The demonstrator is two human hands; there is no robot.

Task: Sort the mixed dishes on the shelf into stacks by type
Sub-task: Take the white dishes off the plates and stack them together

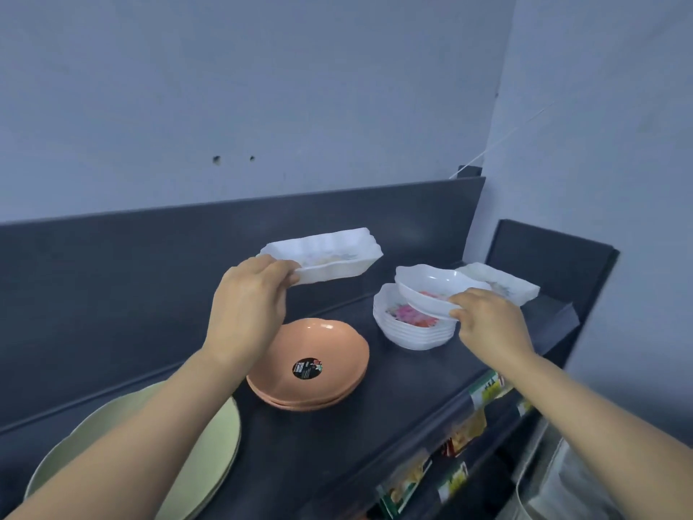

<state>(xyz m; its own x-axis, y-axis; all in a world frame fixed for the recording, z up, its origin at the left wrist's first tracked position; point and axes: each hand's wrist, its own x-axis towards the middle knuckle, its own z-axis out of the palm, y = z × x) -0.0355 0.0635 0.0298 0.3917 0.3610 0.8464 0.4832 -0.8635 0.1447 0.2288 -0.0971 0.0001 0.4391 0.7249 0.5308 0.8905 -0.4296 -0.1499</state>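
Head view: white floral bowl (427,289) pinched at near rim by right hand (487,317), tilted just above stack of matching bowls (408,332), likely about to nest there. Left hand (247,305) grips end of rectangular white dish (330,257), held aloft over shelf (393,407); second rectangular dish (506,283) lies far right, probable partner. Orange plates (318,347), green plates (210,444) stacked apart by type.

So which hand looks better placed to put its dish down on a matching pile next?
Probably the right hand: its white flowered bowl hovers just above the stack of matching bowls. The left hand's white rectangular tray has that stack between it and the matching tray.
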